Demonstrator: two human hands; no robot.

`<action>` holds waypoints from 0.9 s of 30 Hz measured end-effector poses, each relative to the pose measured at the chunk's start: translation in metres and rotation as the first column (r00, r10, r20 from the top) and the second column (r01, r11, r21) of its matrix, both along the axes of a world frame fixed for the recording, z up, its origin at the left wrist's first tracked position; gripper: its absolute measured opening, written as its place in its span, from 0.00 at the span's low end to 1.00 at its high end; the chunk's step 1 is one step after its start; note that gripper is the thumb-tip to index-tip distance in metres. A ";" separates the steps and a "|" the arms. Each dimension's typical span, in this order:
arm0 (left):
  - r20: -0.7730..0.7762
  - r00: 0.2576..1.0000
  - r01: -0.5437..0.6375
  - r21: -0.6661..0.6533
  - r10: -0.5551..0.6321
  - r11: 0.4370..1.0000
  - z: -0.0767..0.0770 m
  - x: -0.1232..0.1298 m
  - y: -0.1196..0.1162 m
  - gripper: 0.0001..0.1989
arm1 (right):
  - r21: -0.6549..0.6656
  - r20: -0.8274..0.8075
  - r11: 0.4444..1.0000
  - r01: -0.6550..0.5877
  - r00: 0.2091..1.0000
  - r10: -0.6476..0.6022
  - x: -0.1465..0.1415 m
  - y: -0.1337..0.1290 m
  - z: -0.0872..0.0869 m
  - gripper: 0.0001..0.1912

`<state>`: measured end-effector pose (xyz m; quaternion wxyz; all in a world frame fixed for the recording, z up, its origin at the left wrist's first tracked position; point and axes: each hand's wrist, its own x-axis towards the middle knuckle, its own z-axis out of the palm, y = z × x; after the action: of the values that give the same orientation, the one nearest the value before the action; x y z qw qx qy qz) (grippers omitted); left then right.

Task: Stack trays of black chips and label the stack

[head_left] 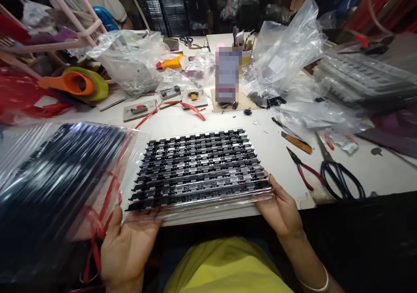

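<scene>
A clear plastic tray [202,169] filled with rows of small black parts lies level in front of me, over the table's front edge. My left hand [130,241] grips its near left corner, the fingers underneath and the thumb up at the side. At the near right corner, my right hand [282,208] holds the tray too, with most of its fingers hidden below. Left of the tray is a stack of plastic-wrapped dark trays [61,188], blurred. Red plastic string [112,193] runs between that stack and the tray, close to my left hand.
On the right of the white table [276,141] lie red-handled pliers [304,171], scissors [340,175] and a cutter with a wooden handle [296,142]. Clear bags [130,62] and an orange tape dispenser [73,83] are farther back. Stacked clear trays [368,80] stand at the right.
</scene>
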<state>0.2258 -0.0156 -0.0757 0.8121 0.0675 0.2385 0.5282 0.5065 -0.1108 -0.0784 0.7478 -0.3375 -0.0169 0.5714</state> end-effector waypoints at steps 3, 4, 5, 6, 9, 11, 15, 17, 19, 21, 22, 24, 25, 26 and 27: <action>-0.010 1.000 0.015 0.007 -0.015 1.000 -0.001 0.000 0.001 0.21 | 0.004 0.043 1.000 -0.020 0.999 0.020 0.001 0.000 0.000 0.14; -0.016 1.000 0.017 0.009 -0.016 1.000 -0.002 0.000 0.001 0.21 | 0.004 0.054 1.000 -0.026 0.998 0.025 0.001 -0.001 0.000 0.14; -0.021 1.000 0.016 0.013 -0.015 1.000 -0.002 -0.001 0.002 0.21 | 0.006 0.061 1.000 -0.030 0.998 0.030 0.002 -0.001 0.000 0.14; -0.027 1.000 0.013 0.016 -0.012 1.000 -0.002 -0.001 0.002 0.21 | 0.007 0.066 0.999 -0.033 0.997 0.032 0.002 -0.001 -0.001 0.14; -0.043 0.999 0.016 0.006 -0.016 1.000 -0.001 -0.001 0.001 0.21 | 0.019 0.064 0.999 -0.044 0.997 0.043 0.003 -0.002 -0.003 0.14; -0.054 0.998 0.024 -0.010 -0.025 1.000 0.001 -0.001 0.001 0.21 | 0.026 0.054 0.998 -0.051 0.997 0.050 0.004 -0.002 -0.004 0.13; -0.078 0.996 0.031 -0.051 -0.035 0.998 0.005 0.000 0.001 0.22 | 0.038 0.030 0.998 -0.058 0.998 0.057 0.004 -0.002 -0.005 0.14; -0.081 0.996 0.027 -0.065 -0.032 0.997 0.005 0.001 0.000 0.22 | 0.025 0.032 0.998 -0.056 0.998 0.056 0.004 -0.002 -0.005 0.14; -0.074 0.997 0.022 -0.069 -0.027 0.997 0.005 0.001 0.000 0.22 | 0.006 0.036 0.999 -0.054 0.998 0.054 0.004 -0.003 -0.005 0.14; -0.067 0.997 0.024 -0.072 -0.029 0.997 0.005 0.001 0.000 0.22 | 0.006 0.021 0.999 -0.052 0.998 0.052 0.003 -0.002 -0.005 0.14; -0.064 0.998 0.024 -0.071 -0.029 0.997 0.004 0.001 0.000 0.23 | 0.012 0.009 0.999 -0.046 0.999 0.046 0.003 -0.002 -0.004 0.14; -0.053 0.998 0.023 -0.064 -0.026 0.998 0.003 0.002 0.000 0.22 | 0.016 -0.007 0.999 -0.029 1.000 0.030 0.003 -0.002 -0.003 0.13; -0.045 0.999 0.025 -0.056 -0.027 0.998 0.003 0.002 0.000 0.22 | 0.012 -0.009 1.000 -0.022 1.000 0.022 0.003 -0.002 -0.003 0.13; -0.035 0.999 0.031 -0.045 -0.032 0.998 0.002 0.001 -0.001 0.22 | 0.008 -0.008 1.000 -0.019 1.000 0.019 0.003 -0.003 -0.003 0.13; -0.026 0.999 0.037 -0.026 -0.038 0.999 0.001 0.001 -0.001 0.22 | 0.006 -0.009 1.000 -0.023 1.000 0.023 0.003 -0.004 -0.003 0.13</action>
<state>0.2267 -0.0166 -0.0743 0.8195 0.0686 0.2547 0.5088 0.5097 -0.1145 -0.0812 0.7424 -0.3325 -0.0192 0.5813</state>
